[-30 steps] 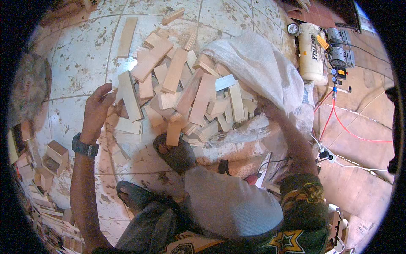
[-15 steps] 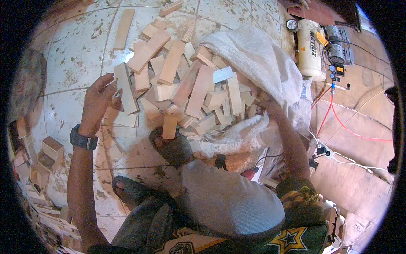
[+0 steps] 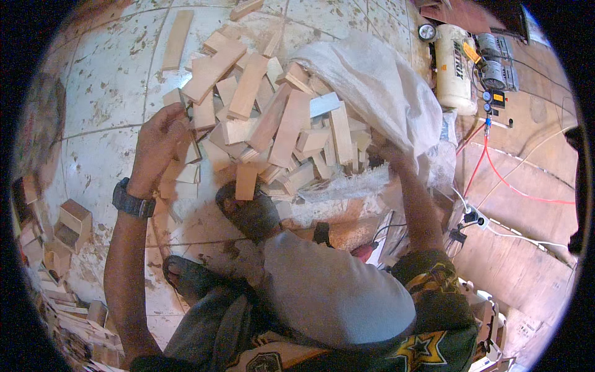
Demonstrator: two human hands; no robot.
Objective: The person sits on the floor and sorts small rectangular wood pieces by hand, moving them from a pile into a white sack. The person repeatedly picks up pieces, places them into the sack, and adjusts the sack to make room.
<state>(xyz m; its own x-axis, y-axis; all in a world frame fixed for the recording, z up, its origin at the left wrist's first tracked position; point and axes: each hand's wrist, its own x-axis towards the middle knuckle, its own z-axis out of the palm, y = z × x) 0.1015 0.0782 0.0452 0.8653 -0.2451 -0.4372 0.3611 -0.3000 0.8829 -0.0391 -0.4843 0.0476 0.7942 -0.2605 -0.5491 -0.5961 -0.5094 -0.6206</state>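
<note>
Pale wooden block (image 3: pixel 173 97) at the left edge of the pile of wood pieces (image 3: pixel 289 127): the left hand (image 3: pixel 160 146) curls against it, though whether it grips firmly I cannot tell. At the pile's right edge, the right hand (image 3: pixel 393 156) is partly covered by the white woven sack (image 3: pixel 387 80); its grip cannot be made out. A sandalled foot (image 3: pixel 248 211) is at the pile's near side. Beyond its far left lies a loose board (image 3: pixel 178 39); well right stands a cream air tank (image 3: pixel 454 68).
</note>
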